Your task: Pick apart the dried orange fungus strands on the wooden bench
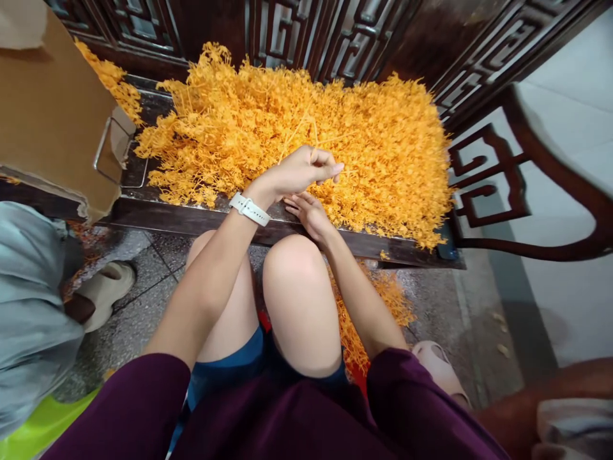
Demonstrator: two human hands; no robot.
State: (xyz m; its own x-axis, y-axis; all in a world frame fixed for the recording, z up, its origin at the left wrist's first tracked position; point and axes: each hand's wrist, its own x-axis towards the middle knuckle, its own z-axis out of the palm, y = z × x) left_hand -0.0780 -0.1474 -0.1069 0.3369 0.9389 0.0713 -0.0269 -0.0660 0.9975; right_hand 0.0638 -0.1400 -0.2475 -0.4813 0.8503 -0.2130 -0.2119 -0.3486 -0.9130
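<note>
Purple sleeves [119, 396] lie nearest, over blue shorts [234, 364] and bare knees [299, 278]. On the speckled floor [167, 268], more orange sprays [357, 332] lie under the right arm. At the left sits someone in grey-green trousers [29, 306] and a cream slip-on shoe [109, 294], close to a lime-green plastic edge [52, 415].

The right hand [309, 214] is low at the front of the dark wooden tabletop [158, 220], palm down, its grip loose and the fingers stretched out. Just above it, the left hand [309, 167], with a pale watch strap [249, 209] on its wrist, curls its fingers, the thumb pointing right. A thin yellow-orange stem [314, 131] rises by the knuckles; I cannot tell whether this grip is clamped on it. The left hand and forearm hide part of the heap's front edge.

The heap of artificial sprays [373, 147] spreads over most of the tabletop: bright orange, frizzy, many-branched, with small curled tips, looser at the left and denser at the right. A cardboard box [52, 108] blocks the left end, partly covering another orange clump [115, 80]. A curved wooden chair back [575, 185] stands at the right, and dark lattice panels [205, 32] rise behind.
</note>
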